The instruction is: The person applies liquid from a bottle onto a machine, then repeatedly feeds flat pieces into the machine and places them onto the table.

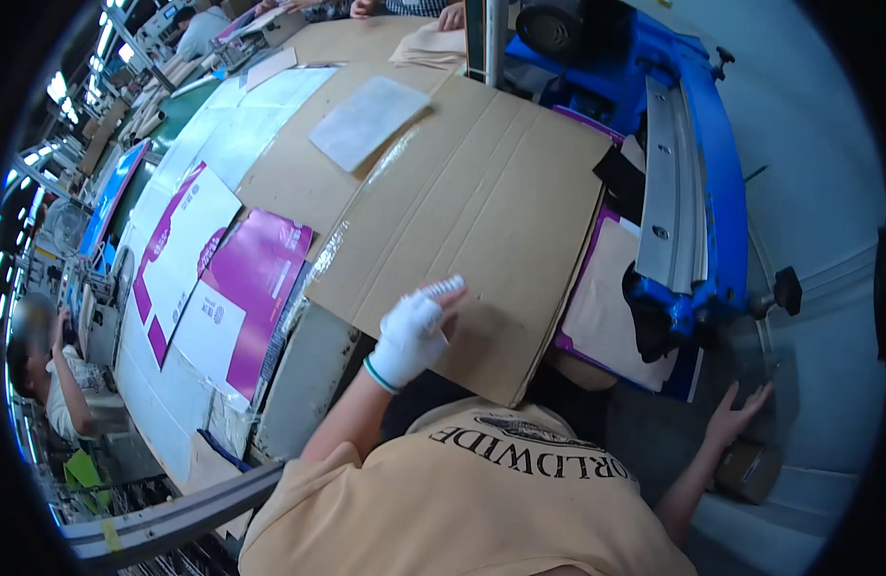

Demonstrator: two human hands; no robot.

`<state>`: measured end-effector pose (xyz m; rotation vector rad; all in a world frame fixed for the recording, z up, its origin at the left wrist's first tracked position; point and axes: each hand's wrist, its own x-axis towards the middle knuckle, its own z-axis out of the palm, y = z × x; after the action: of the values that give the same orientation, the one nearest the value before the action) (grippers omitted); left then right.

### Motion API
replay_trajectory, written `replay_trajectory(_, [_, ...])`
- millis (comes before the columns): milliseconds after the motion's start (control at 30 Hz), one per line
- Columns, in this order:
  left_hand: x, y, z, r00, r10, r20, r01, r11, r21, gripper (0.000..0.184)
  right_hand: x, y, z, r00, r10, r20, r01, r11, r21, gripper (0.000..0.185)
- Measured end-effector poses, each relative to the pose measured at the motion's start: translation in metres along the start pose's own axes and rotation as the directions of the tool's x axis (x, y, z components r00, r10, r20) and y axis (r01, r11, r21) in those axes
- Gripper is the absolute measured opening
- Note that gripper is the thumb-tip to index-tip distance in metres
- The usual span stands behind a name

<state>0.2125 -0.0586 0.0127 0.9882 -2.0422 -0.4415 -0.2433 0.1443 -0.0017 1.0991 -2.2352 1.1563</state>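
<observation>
My left hand (414,331) wears a white glove with a green cuff edge and bare fingertips. It is over the near part of a large brown cardboard sheet (481,192); whether it touches the sheet I cannot tell. One finger points forward with a white ribbed covering on it, the others are partly curled, and I see no held object. Low on the right side, my bare right hand (736,413) is open with its fingers spread, away from the table. Nearest to it are a stack of pale beige sheets (611,293) and a blue metal machine frame (721,192).
Purple-and-white printed sheets (256,254) lie left on the table. A translucent square sheet (369,123) rests on the cardboard. A metal rail (174,514) crosses the lower left. A small brown box (747,470) is at lower right. Other people's hands (451,16) are at the far end.
</observation>
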Motion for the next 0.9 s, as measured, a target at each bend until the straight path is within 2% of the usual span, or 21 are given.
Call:
replay_trajectory(33, [0.006, -0.005, -0.001, 0.999, -0.021, 0.025, 0.02, 0.998, 0.067, 0.044, -0.001, 0.0, -0.001, 1.0, -0.006, -0.006, 0.006, 1.0, -0.002, 0.059])
replay_trajectory(100, [0.022, -0.027, -0.012, 0.987, 0.067, 0.146, -0.108, 0.95, 0.294, 0.051, -0.006, 0.006, -0.004, 1.0, -0.011, -0.012, 0.011, 1.0, 0.003, 0.06])
replay_trajectory(133, [0.032, -0.038, -0.013, 0.985, -0.066, 0.157, -0.012, 0.894, 0.447, 0.055, -0.007, 0.009, -0.004, 1.0, -0.015, -0.019, 0.015, 1.0, 0.009, 0.06])
replay_trajectory(167, [0.043, -0.058, -0.017, 0.987, -0.074, 0.143, -0.019, 0.828, 0.56, 0.056, -0.008, 0.01, -0.004, 1.0, -0.01, -0.012, 0.01, 1.0, 0.013, 0.06])
replay_trajectory(200, [0.052, -0.084, -0.02, 0.994, -0.017, 0.11, -0.059, 0.755, 0.654, 0.055, -0.01, 0.011, -0.006, 1.0, -0.005, -0.006, 0.005, 1.0, 0.017, 0.06])
replay_trajectory(233, [0.062, -0.111, -0.024, 0.996, -0.05, 0.078, -0.025, 0.665, 0.746, 0.055, -0.011, 0.012, -0.007, 1.0, 0.001, -0.001, -0.001, 1.0, 0.02, 0.06])
replay_trajectory(267, [0.076, -0.123, -0.034, 0.99, -0.122, 0.066, 0.03, 0.652, 0.758, 0.055, -0.011, 0.012, -0.008, 1.0, 0.006, -0.007, -0.006, 1.0, 0.008, 0.06])
replay_trajectory(300, [0.086, -0.147, -0.04, 0.991, -0.127, 0.035, 0.042, 0.554, 0.832, 0.054, -0.011, 0.011, -0.01, 1.0, 0.012, -0.013, -0.012, 1.0, -0.004, 0.06])
replay_trajectory(333, [0.097, -0.166, -0.046, 0.977, -0.212, 0.028, 0.067, 0.427, 0.902, 0.05, -0.011, 0.01, -0.013, 1.0, 0.019, -0.02, -0.019, 1.0, -0.016, 0.06])
replay_trajectory(400, [0.116, -0.188, -0.052, 0.922, -0.387, -0.002, 0.11, 0.256, 0.96, 0.046, -0.01, 0.012, -0.016, 0.999, 0.013, -0.03, -0.014, 1.0, -0.018, 0.059])
replay_trajectory(500, [0.13, -0.211, -0.053, 0.884, -0.464, 0.068, 0.044, 0.225, 0.973, 0.043, -0.009, 0.009, -0.021, 0.999, 0.019, -0.032, -0.021, 0.998, -0.057, 0.058])
replay_trajectory(600, [0.135, -0.224, -0.052, 0.903, -0.384, 0.192, -0.061, 0.327, 0.943, 0.043, -0.007, 0.0, -0.024, 0.999, 0.026, -0.021, -0.028, 0.996, -0.087, 0.057])
replay_trajectory(633, [0.137, -0.227, -0.052, 0.905, -0.365, 0.22, -0.062, 0.398, 0.915, 0.051, -0.006, -0.003, -0.024, 1.0, 0.026, -0.017, -0.028, 0.995, -0.094, 0.057])
replay_trajectory(733, [0.145, -0.232, -0.052, 0.921, -0.31, 0.236, -0.063, 0.48, 0.875, 0.062, -0.002, -0.004, -0.021, 1.0, 0.02, 0.001, -0.02, 0.994, -0.112, 0.057])
replay_trajectory(833, [0.151, -0.229, -0.051, 0.917, -0.302, 0.259, -0.046, 0.567, 0.822, 0.069, 0.002, -0.009, -0.013, 1.0, -0.004, 0.017, 0.005, 0.996, -0.089, 0.057])
replay_trajectory(900, [0.153, -0.237, -0.048, 0.931, -0.312, 0.189, 0.031, 0.583, 0.812, 0.066, 0.005, -0.017, -0.008, 0.999, 0.006, 0.038, -0.003, 0.996, -0.087, 0.058])
